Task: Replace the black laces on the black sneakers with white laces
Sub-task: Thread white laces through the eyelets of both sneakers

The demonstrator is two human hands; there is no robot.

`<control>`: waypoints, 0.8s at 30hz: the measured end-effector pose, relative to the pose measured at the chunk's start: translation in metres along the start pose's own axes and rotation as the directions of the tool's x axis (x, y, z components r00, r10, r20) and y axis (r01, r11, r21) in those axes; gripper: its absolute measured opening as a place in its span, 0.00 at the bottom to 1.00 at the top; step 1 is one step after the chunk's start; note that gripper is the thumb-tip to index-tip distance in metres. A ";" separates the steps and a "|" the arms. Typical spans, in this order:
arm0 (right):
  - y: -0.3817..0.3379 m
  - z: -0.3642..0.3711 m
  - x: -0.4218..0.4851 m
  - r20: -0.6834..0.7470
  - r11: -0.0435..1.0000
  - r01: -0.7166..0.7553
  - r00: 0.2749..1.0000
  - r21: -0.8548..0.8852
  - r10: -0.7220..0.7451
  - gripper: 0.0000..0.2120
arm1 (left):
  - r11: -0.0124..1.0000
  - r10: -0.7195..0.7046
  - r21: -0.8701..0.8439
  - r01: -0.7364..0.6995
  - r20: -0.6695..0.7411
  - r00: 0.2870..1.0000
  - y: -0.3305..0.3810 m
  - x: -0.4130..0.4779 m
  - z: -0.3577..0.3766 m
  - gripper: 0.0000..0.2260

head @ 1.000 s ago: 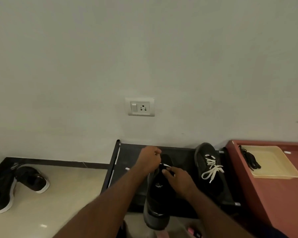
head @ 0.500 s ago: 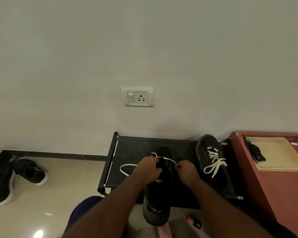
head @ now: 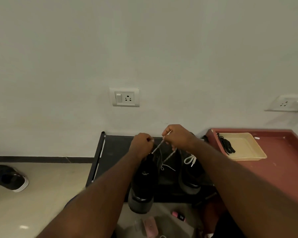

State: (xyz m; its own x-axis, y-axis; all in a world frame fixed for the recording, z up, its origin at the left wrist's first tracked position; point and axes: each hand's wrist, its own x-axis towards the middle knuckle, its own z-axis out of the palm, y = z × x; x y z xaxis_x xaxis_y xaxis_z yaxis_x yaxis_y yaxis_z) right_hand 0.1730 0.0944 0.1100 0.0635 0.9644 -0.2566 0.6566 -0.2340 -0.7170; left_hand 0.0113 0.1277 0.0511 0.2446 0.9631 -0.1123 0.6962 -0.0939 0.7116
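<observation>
White lace [head: 158,146] runs taut in two strands from the hands down to the sneaker [head: 143,182]. The right hand [head: 178,136] is closed tight on it, thumb and forefinger pinching one strand at the top while the other strand comes out under the curled fingers. The left hand [head: 141,143] is balled up just beside the right, knuckles up, with a sliver of white at its fingertips, so it pinches the lace too, though most of that grip is hidden. Both hands sit above and beyond the sneaker's collar. The near strand drops left to the eyelets right under the left wrist, and the other slants down to a loose tangle of lace at the sneaker's right side.

The sneaker stands toe toward the camera, its toe hanging past the front edge of a black rack [head: 110,152] set against the wall. To its right on the rack is a second sneaker [head: 189,179], already threaded with white, its loose ends lying over the tongue, partly hidden by the right forearm.

Right of the rack is a red table [head: 282,165] bearing a cream tray [head: 248,152], and the black laces [head: 226,145] lie bunched at the tray's left end. A socket [head: 126,97] is on the wall above the hands. Another dark shoe [head: 12,179] lies on the floor far left, well apart from the rack. Small pink objects on the floor by the sneaker's toe are too blurred to name.
</observation>
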 end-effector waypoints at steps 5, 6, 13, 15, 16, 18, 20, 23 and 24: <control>-0.019 -0.006 0.000 0.031 0.995 0.077 0.997 -0.059 -0.075 0.11 | 0.983 0.085 -0.166 -0.075 0.054 0.995 0.017 -0.003 -0.004 0.12; -0.024 -0.007 -0.002 0.028 0.992 0.087 0.996 -0.086 -0.084 0.10 | 0.981 0.104 -0.162 -0.103 -0.002 0.995 0.021 -0.001 -0.007 0.09; -0.032 -0.050 -0.017 -0.190 0.884 0.001 0.977 -0.468 -0.102 0.06 | 0.997 -0.018 -0.081 0.007 -0.133 0.991 0.005 0.007 -0.028 0.08; -0.036 -0.065 -0.031 -0.342 0.893 -0.008 0.925 -0.451 -0.165 0.05 | 0.999 -0.022 -0.042 0.016 -0.136 0.991 0.002 0.007 -0.030 0.09; -0.038 -0.071 -0.039 -0.403 0.875 -0.009 0.890 -0.484 -0.214 0.05 | 0.999 -0.027 -0.046 0.021 -0.135 0.990 0.001 0.007 -0.031 0.09; -0.040 -0.073 -0.052 -0.472 0.806 -0.034 0.824 -0.591 -0.312 0.08 | 0.994 -0.044 -0.102 0.032 -0.115 0.992 0.001 0.008 -0.030 0.08; -0.037 -0.055 -0.063 -0.533 0.847 0.048 0.758 -0.529 -0.376 0.08 | 0.988 -0.052 -0.150 0.038 -0.093 0.994 0.004 0.008 -0.030 0.09; -0.020 0.004 -0.061 -0.416 0.975 0.055 0.898 -0.215 -0.142 0.07 | 0.987 -0.014 -0.162 0.000 -0.087 0.996 0.013 0.009 -0.028 0.12; -0.008 0.026 -0.052 -0.284 0.987 -0.031 0.959 -0.160 -0.016 0.09 | 0.988 0.006 -0.156 -0.020 -0.094 0.996 0.016 0.007 -0.027 0.12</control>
State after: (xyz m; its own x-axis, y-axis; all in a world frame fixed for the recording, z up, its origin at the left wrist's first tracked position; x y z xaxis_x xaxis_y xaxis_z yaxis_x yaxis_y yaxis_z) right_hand 0.1449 0.0424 0.1123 0.2639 0.9632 -0.0510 0.7664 -0.2415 -0.5953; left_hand 0.0057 0.1398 0.0804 0.1843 0.9820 -0.0425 0.5776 -0.0732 0.8130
